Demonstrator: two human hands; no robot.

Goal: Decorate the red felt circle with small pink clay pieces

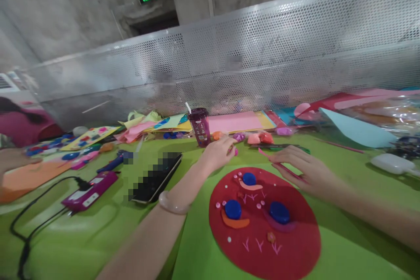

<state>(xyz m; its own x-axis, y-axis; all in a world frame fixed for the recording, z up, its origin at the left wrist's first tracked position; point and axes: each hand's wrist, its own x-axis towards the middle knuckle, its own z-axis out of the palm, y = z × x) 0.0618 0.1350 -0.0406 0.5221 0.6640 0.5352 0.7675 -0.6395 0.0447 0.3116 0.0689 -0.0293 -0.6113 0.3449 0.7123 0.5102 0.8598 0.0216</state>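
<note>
My left hand (219, 154), with a pale bangle at the wrist, reaches past the far edge of the red disc. Its fingers are curled round a small bit of bright pink modelling clay (236, 152), mostly hidden. My right hand (297, 164) grips a slim pink modelling tool (290, 173) above the disc's upper right edge. The red paper disc (262, 258) lies on a green sheet (197, 245). Blue rounds (233, 209), curved orange, peach and purple strips, small dots and pink branching marks decorate it.
A purple cup (200, 127) with a straw stands behind my left hand. Bagged clay lumps (260, 138) lie beyond the disc. Left are a phone (157, 179) and a purple power strip (90, 192) with cables. A white device (392, 164) lies right. Another person sits far left.
</note>
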